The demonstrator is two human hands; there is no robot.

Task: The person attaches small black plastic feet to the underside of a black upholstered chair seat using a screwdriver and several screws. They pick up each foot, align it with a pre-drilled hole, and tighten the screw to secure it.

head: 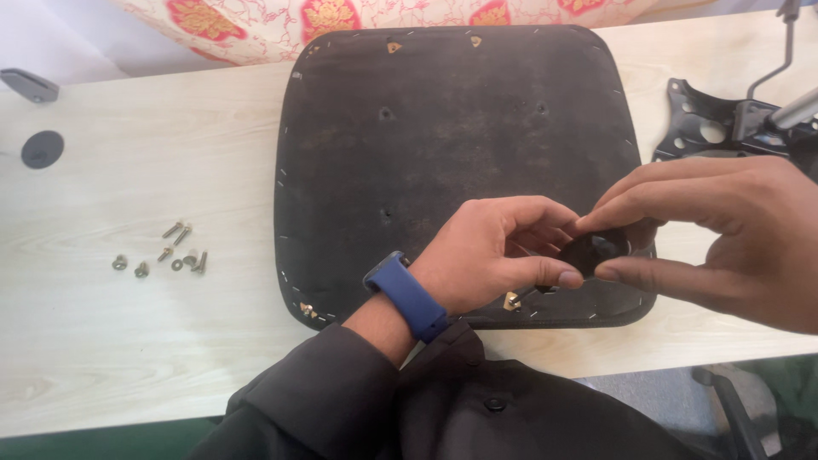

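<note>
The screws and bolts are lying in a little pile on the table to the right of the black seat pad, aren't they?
Not quite. The head view shows the screws and bolts on the table to the left of the black seat pad, not the right.

A cluster of loose bolts and washers lies on the pale wooden table at the left. Farther left sit a round black cap and a grey plastic piece — far right, a black metal bracket.
</note>
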